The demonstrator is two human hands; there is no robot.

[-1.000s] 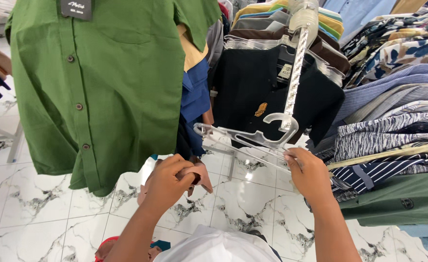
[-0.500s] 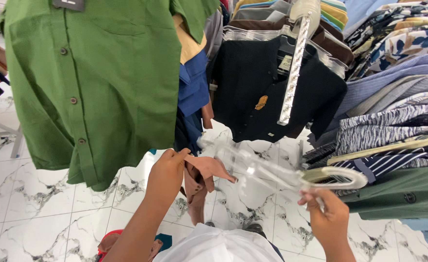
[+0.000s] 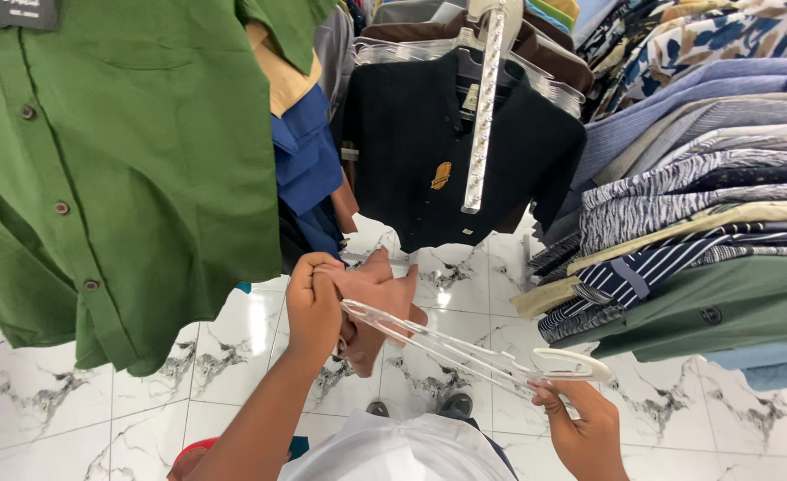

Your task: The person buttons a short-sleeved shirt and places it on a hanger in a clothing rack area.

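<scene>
- The left hand (image 3: 315, 301) is raised in front of the body with the forearm slanting up from the lower left; its fingers are curled shut, pinching the top edge of a folded reddish-brown fabric garment (image 3: 377, 307).
- That garment hangs down from the left hand, just above the floor tiles, and touches one end of the hangers.
- The right hand (image 3: 582, 426) sits lower and to the right, palm up, fingers closed around the hook end of a bunch of clear plastic clothes hangers (image 3: 465, 349).
- The hangers lie nearly flat, slanting from the right hand up and leftward to the left hand, where their far end meets the brown garment.
- Below the hands, the person's white shirt (image 3: 385, 450) fills the bottom edge, with shoes on the white marble-patterned tile floor (image 3: 224, 356).
- To the left hangs a green button-front shirt (image 3: 117, 169); behind it, a blue garment (image 3: 304, 160).
- Straight ahead hangs a black shirt with a small gold emblem (image 3: 420, 151), crossed by a white vertical rack strip (image 3: 481, 116).
- On the right, a row of striped and patterned shirts on hangers (image 3: 696, 205) juts in, well apart from the hands.
</scene>
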